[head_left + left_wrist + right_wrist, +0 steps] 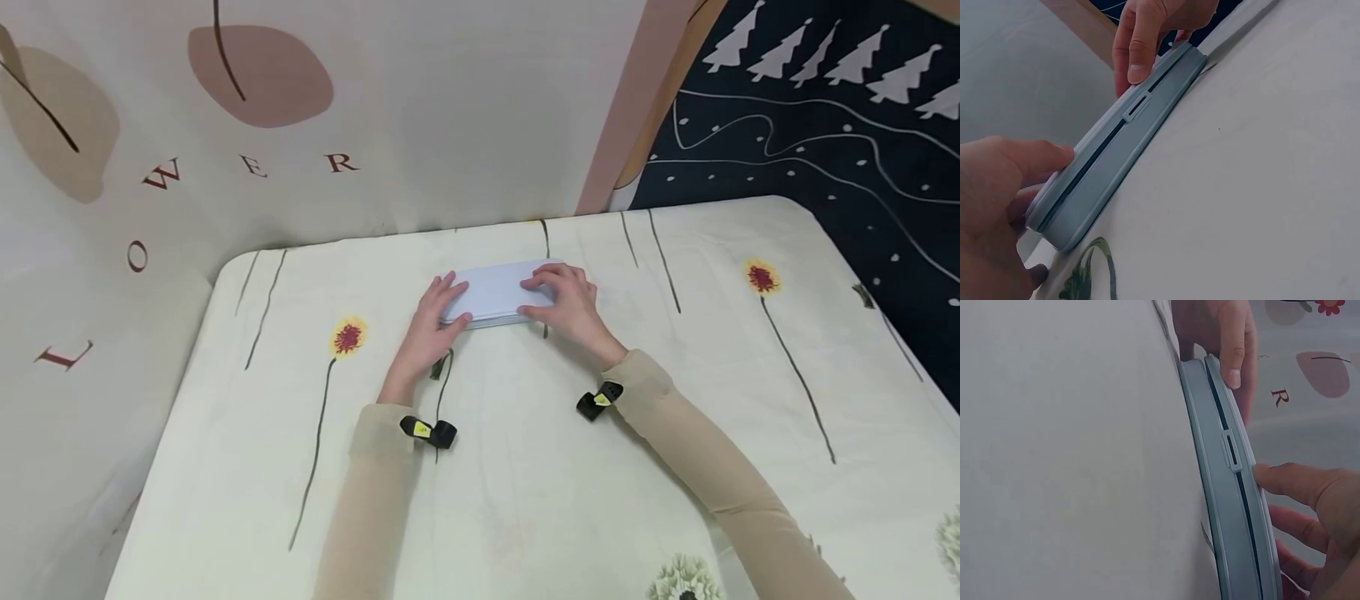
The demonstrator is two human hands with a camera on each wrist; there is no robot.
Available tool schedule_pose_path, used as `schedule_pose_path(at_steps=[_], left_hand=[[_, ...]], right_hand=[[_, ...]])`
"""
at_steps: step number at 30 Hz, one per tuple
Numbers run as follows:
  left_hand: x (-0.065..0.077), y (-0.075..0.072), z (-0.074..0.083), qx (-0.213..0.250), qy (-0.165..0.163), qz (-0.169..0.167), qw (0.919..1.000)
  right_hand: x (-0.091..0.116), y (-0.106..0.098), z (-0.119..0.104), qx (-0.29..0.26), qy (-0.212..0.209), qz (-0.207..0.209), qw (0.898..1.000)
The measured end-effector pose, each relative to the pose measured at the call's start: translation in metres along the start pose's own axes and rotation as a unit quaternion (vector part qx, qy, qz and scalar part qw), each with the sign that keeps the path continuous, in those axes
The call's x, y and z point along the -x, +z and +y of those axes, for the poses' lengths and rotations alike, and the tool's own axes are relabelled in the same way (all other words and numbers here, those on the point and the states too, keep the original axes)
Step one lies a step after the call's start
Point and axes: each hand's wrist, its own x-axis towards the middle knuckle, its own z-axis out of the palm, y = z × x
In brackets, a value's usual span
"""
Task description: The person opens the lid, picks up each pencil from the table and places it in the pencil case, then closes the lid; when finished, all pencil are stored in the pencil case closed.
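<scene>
A flat, pale blue rectangular case (491,292) lies on the cloth-covered table, its lid facing up. My left hand (429,333) grips its left end, thumb at the front edge and fingers spread over the top. At the right end, my right hand (566,307) holds it too, with the thumb on the lid's front edge and curled fingers on top. Along the front side in the left wrist view runs a narrow dark gap under the lid, crossed by a small slotted clasp (1137,107). The right wrist view shows the same clasp (1232,450) near my right thumb. The case's inside is hidden.
The table carries a cream cloth (510,467) printed with flowers and long stems. Behind it hangs a pale curtain (480,125) with letters and leaf shapes. A dark fabric (810,142) with white trees is at the right. Each sleeve bears a small black wrist camera (442,433).
</scene>
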Motion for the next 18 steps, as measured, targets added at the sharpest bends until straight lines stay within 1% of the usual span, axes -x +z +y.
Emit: schedule_pose_path(at_steps=[3, 6, 9, 12, 15, 18], left_hand=[[0.0004, -0.0029, 0.0002, 0.008, -0.018, 0.016, 0.9997], [0.001, -0.0055, -0.001, 0.016, -0.046, 0.024, 0.9985], [0.0, -0.0068, -0.0027, 0.017, -0.067, 0.016, 0.9975], [-0.001, -0.0075, -0.0029, 0.016, -0.075, 0.006, 0.9971], [-0.0012, -0.0084, -0.0013, 0.023, -0.084, 0.003, 0.9962], [-0.0017, -0.0097, 0.0, 0.025, -0.1, -0.001, 0.9947]], right_hand=[[-0.0001, 0.0009, -0.001, 0.002, 0.003, -0.001, 1.0], [0.0001, 0.002, -0.0024, 0.008, 0.009, -0.006, 1.0], [0.0006, 0.0018, -0.004, 0.015, 0.014, -0.008, 1.0], [0.0006, 0.0013, -0.0044, 0.019, 0.016, -0.007, 1.0], [0.0, 0.0013, -0.0035, 0.022, 0.015, -0.007, 1.0], [-0.0002, 0.0017, -0.0031, 0.025, 0.016, -0.009, 1.0]])
